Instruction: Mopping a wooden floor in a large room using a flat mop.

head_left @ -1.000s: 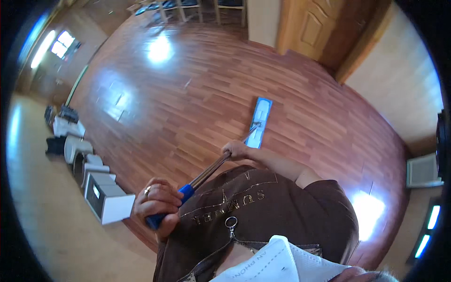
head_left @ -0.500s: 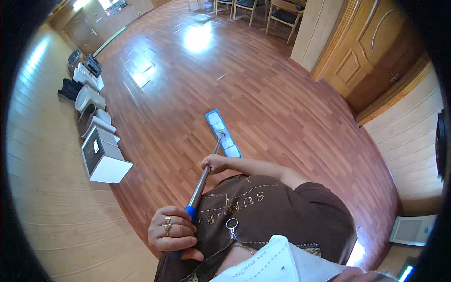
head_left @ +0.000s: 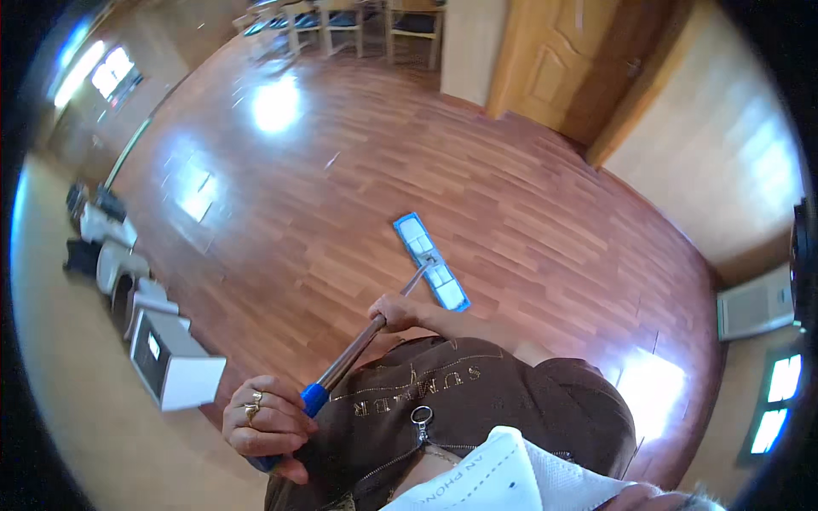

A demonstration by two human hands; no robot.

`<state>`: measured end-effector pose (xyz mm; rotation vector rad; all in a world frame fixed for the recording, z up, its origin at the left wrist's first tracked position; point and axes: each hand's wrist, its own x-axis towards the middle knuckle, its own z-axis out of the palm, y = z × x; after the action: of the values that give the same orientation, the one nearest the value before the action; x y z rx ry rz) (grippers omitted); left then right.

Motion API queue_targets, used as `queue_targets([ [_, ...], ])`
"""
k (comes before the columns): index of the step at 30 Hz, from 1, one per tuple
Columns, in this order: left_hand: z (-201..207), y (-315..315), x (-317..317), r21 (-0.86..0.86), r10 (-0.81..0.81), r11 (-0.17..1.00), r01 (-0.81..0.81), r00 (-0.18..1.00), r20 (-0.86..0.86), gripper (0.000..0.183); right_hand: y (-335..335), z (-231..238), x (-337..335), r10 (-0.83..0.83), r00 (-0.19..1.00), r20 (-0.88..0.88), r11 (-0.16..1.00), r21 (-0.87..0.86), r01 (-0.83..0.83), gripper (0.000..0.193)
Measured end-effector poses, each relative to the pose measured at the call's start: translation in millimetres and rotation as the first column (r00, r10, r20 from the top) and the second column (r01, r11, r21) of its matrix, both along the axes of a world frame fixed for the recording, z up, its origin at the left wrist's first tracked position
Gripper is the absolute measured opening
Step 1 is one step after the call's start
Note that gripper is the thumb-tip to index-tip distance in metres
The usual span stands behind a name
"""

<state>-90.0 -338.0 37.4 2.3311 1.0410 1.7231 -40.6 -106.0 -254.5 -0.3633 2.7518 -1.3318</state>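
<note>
A flat mop with a long metal pole (head_left: 348,353) slants across the front of my body. My left hand (head_left: 266,419), with gold rings on it, is wrapped round the blue grip (head_left: 314,399) at the pole's upper end. Farther down the pole, my right hand (head_left: 396,312) is closed round the metal tube. The rectangular mop head (head_left: 415,237), white on top with a blue fringe, lies on the wood-look floor (head_left: 528,234) ahead of my right hand. Its underside is hidden.
Along the left wall stand a white-and-grey box-like unit (head_left: 194,381), a pale rounded bin (head_left: 113,264) and several other items. Chairs (head_left: 415,25) line the far end. A wooden door (head_left: 554,72) is at the far right, and a white panel-like appliance (head_left: 754,303) stands at right.
My view has turned to the right, so the room's things have shifted left. The mop head now appears farther right, and my left hand with the grip farther left. Both hands keep their hold.
</note>
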Motion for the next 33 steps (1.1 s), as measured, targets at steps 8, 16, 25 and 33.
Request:
queue_targets([
  [8,-20,65,-43,-0.115,-0.253,0.953,0.280,0.946,0.201,0.032,45,-5,65,-0.454,0.879,0.147,0.883,0.206,0.422,0.010],
  [16,-68,175,-41,-0.120,-0.601,0.714,0.689,0.693,0.399,0.029,80,-22,166,-0.819,0.572,0.051,0.570,0.187,0.800,0.019],
  [25,-93,214,39,-0.349,-0.626,0.401,0.847,0.531,0.571,0.026,28,-50,302,-0.992,0.111,0.065,0.121,0.193,0.974,0.012],
  [33,-103,255,102,-0.451,-0.642,0.137,0.882,0.426,0.637,0.024,-47,-66,365,-0.932,-0.362,0.014,-0.352,0.204,0.914,0.008],
])
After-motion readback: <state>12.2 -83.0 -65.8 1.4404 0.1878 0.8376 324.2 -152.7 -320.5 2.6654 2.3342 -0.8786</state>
